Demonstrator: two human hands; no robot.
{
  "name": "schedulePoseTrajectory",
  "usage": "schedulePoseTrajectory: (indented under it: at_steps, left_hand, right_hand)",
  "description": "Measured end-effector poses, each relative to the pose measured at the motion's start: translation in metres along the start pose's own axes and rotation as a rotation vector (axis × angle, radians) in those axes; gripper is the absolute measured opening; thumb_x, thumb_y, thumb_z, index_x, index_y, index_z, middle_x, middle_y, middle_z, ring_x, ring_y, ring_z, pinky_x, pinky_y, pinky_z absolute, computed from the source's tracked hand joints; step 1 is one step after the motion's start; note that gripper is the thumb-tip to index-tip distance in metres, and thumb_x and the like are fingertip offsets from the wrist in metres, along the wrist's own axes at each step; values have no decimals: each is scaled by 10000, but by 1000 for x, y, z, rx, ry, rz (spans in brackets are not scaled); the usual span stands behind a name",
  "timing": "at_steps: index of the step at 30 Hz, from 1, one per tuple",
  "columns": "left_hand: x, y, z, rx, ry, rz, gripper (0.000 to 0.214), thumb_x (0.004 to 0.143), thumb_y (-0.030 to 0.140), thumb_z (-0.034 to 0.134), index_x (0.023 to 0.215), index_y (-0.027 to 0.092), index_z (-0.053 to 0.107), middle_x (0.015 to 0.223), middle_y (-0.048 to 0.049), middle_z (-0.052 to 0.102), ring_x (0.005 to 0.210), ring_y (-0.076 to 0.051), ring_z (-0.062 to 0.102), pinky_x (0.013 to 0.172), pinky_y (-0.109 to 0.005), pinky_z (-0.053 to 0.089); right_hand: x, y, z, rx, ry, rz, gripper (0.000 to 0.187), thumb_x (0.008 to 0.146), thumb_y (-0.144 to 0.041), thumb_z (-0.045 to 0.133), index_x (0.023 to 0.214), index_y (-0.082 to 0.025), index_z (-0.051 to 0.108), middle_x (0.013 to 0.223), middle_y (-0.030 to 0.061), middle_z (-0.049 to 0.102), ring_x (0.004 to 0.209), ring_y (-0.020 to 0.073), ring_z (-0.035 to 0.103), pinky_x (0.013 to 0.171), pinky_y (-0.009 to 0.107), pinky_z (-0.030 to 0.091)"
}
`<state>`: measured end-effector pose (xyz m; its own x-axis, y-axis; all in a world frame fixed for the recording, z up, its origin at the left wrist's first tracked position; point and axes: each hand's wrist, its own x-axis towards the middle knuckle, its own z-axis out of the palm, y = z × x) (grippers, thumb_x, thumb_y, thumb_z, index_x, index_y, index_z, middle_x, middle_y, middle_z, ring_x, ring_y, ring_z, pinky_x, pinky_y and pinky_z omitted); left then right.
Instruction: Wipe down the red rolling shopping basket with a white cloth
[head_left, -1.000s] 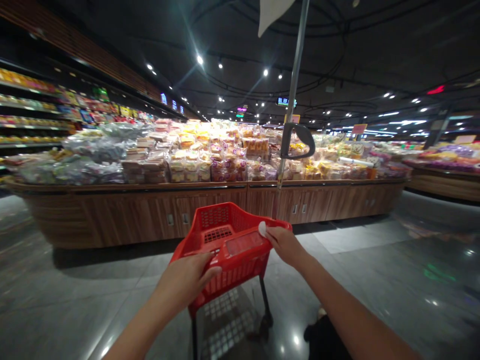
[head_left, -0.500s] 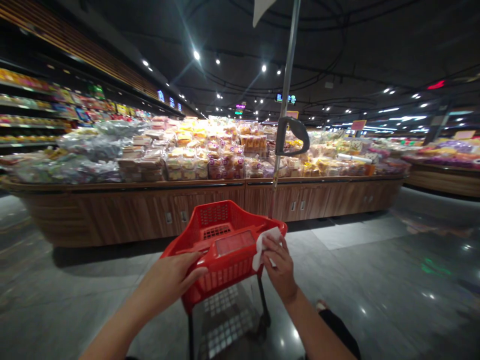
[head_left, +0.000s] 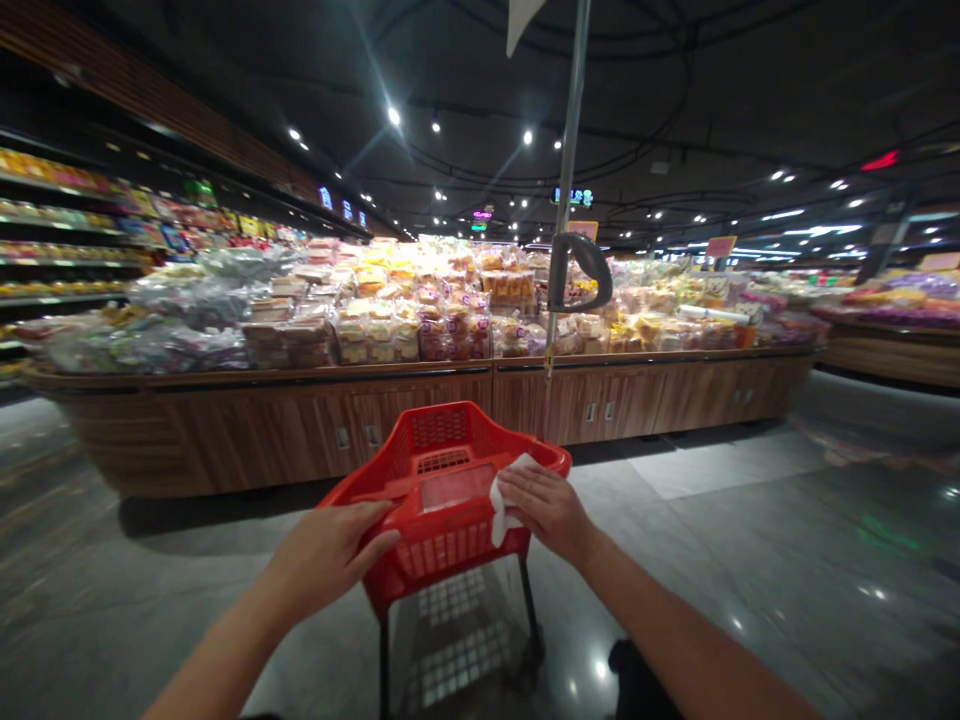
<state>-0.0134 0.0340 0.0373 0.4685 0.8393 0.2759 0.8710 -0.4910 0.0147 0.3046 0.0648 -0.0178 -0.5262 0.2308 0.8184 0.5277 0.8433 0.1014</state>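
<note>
Red cart handle (head_left: 439,517) wiped further inward now, white cloth (head_left: 498,503) clenched in right grip (head_left: 546,507), left grip (head_left: 328,555) clasping handle

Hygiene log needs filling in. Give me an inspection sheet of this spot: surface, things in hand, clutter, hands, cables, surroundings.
Surface: glossy grey tile floor, with light reflections.
Things in hand: red cart; white wipe pressed on its handle.
Clutter: nothing seen.
Hands: left hand grips the handle's left end; right hand holds the wipe against the right end.
Cables: dark lines loop across the ceiling; nothing seen near the cart.
Surroundings: wooden display island piled with packaged goods; stocked shelves at left; metal pole rising by the cart's far corner.
</note>
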Motion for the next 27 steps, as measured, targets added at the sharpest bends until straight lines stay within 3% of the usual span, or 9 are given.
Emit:
schedulePoseTrajectory:
  at_steps: [3, 7, 12, 15, 18, 24, 27]
  left_hand:
    - [-1, -11, 1, -6, -6, 3, 482, 848, 547, 357, 1127, 238, 598, 1154, -39, 646, 1019, -231, 609, 834, -317, 462]
    - [1, -14, 2, 0, -19, -5, 497, 841, 558, 361, 1131, 233, 600, 1163, -39, 641, 1019, -243, 610, 842, -339, 469]
    - [2, -6, -1, 10, -20, -20, 501, 853, 550, 332, 1126, 228, 600, 1147, -47, 649, 1007, -251, 615, 831, -359, 478]
    - [2, -7, 2, 11, -15, -25, 502, 848, 555, 338, 1121, 228, 604, 1144, -50, 650, 1011, -252, 615, 836, -363, 478]
    - [0, -12, 5, 2, 2, -30, 492, 836, 560, 363, 1127, 243, 602, 1147, -38, 650, 1013, -246, 615, 835, -351, 481]
    - [2, -8, 5, 2, 1, -41, 465, 827, 558, 375, 1098, 269, 618, 1158, -10, 645, 1010, -236, 619, 837, -334, 483]
    - [6, 2, 5, 24, 14, -82, 465, 825, 555, 372, 1084, 265, 627, 1142, -21, 653, 1005, -247, 622, 819, -340, 488]
  right_hand:
    - [-11, 20, -18, -21, -34, 12, 353, 896, -173, 466, 1240, -236, 511, 1183, 55, 626, 1116, 167, 560, 993, 383, 403]
    - [-26, 37, -30, -94, 23, 213, 280, 908, -181, 433, 1146, -223, 573, 1088, 62, 668, 1021, 173, 604, 1015, 434, 349]
    - [-11, 7, -6, -141, 89, 417, 233, 906, -222, 411, 1008, -196, 618, 973, 58, 672, 955, 188, 579, 1029, 445, 291]
    - [5, -18, 8, -190, 40, 482, 223, 879, -293, 471, 1024, -192, 607, 978, 51, 655, 948, 207, 540, 1045, 471, 208]
    - [16, -24, 8, -246, -45, 485, 230, 880, -342, 470, 978, -199, 621, 932, 46, 664, 914, 207, 535, 1000, 443, 226]
    - [25, 23, -11, -257, -250, 514, 392, 911, -241, 386, 596, -202, 616, 626, 4, 665, 653, 133, 565, 838, 338, 288]
    - [23, 41, -15, -235, -245, 536, 401, 897, -236, 417, 540, -193, 594, 572, -9, 643, 598, 116, 550, 793, 300, 309]
